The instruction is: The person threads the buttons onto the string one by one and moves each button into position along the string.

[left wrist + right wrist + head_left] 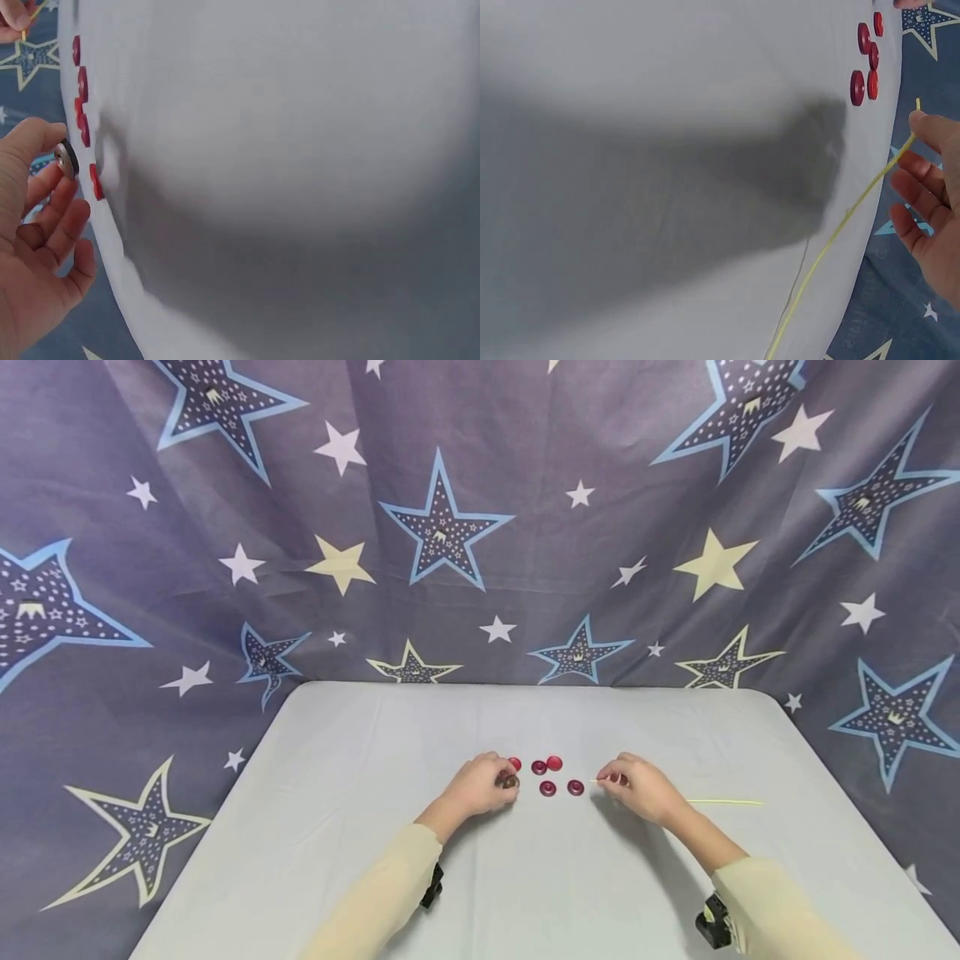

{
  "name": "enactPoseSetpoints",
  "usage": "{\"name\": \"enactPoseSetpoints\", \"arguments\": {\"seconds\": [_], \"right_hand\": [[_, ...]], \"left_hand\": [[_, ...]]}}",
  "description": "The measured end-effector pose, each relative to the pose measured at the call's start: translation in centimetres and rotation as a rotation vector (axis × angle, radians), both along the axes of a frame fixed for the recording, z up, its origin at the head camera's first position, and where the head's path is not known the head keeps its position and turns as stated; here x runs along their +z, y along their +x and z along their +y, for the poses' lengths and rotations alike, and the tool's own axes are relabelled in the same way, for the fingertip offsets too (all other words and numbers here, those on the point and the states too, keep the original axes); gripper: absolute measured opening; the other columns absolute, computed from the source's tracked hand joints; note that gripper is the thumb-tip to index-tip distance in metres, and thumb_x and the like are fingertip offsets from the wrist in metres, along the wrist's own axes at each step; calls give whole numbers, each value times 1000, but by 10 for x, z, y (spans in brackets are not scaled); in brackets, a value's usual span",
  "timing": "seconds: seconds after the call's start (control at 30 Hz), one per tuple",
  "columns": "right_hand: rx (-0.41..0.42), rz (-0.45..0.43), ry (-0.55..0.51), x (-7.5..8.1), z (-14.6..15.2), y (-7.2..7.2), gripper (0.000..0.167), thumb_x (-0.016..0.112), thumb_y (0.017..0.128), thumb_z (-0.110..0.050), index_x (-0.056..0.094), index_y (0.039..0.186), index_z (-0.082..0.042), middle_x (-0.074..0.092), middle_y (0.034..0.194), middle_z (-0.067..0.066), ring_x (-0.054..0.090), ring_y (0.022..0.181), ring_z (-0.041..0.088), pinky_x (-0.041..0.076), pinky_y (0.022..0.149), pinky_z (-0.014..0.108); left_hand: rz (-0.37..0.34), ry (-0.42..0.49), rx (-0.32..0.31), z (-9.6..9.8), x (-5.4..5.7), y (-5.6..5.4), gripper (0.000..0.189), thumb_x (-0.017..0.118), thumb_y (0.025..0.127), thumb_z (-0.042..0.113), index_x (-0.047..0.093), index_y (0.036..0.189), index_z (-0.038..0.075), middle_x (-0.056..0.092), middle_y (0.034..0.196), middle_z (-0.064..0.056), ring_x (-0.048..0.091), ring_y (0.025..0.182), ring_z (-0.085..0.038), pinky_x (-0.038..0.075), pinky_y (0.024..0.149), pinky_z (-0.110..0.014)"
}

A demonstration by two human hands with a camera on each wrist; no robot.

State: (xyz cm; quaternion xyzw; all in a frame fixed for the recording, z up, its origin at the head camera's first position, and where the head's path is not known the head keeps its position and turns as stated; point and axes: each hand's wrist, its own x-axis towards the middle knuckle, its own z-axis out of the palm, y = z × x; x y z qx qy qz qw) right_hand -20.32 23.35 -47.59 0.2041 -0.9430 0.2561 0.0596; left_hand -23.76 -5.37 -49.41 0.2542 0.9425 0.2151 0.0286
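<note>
My left hand (pixel 478 783) pinches a brown round button (pixel 66 160) between thumb and index finger, its other fingers loosely bent. Between thumb and index finger, my right hand (pixel 639 787) grips a yellow cord (pixel 826 246) close to one end. A short tip of the cord sticks out past the fingers, and the rest trails down to the right over the table. Between the hands lie dark red buttons (pixel 547 788) and brighter red buttons (pixel 554 763). One bright red button (pixel 96 182) is right beside the left fingertips.
A white cloth covers the table (pixel 360 752). Behind it hangs a grey-blue curtain (pixel 525 552) with a star pattern, reaching down to the table's back edge. Black wrist cameras (pixel 716 922) sit at both sleeves.
</note>
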Motion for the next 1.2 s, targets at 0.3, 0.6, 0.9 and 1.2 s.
{"name": "enactPoseSetpoints", "arguments": {"seconds": [0.3, 0.6, 0.9, 1.2], "right_hand": [[-2, 20, -14, 1, -10, 0, 6, 67, 84, -17, 70, 87, -13, 57, 76, -8, 50, 68, 3, 45, 63, 22], [14, 65, -36, 5, -18, -5, 5, 68, 83, -14, 70, 87, -12, 59, 76, -6, 57, 71, 15, 46, 65, 25], [-1, 20, -33, 12, -28, -7, 7, 65, 86, -18, 70, 89, -13, 70, 87, 0, 65, 84, 19, 52, 73, 36], [30, -6, -63, 14, -41, -8, 11, 66, 86, -19, 71, 91, -11, 71, 84, -3, 66, 80, 14, 52, 74, 36]], "left_hand": [[-7, 135, -29, -2, 6, 3, 26, 68, 83, 27, 66, 106, 16, 63, 98, 3, 60, 90, -13, 48, 82, -27], [-119, 323, -16, 4, 11, 5, 19, 67, 84, 20, 65, 102, 14, 63, 98, -3, 58, 89, -17, 47, 79, -27], [-288, 572, 35, 6, 9, 5, 32, 66, 86, 15, 61, 115, 5, 66, 106, -8, 59, 92, -19, 48, 76, -28], [-352, 695, 84, 5, 7, 4, 35, 67, 85, 14, 61, 118, 5, 65, 110, -13, 58, 88, -20, 47, 63, -22]]}}
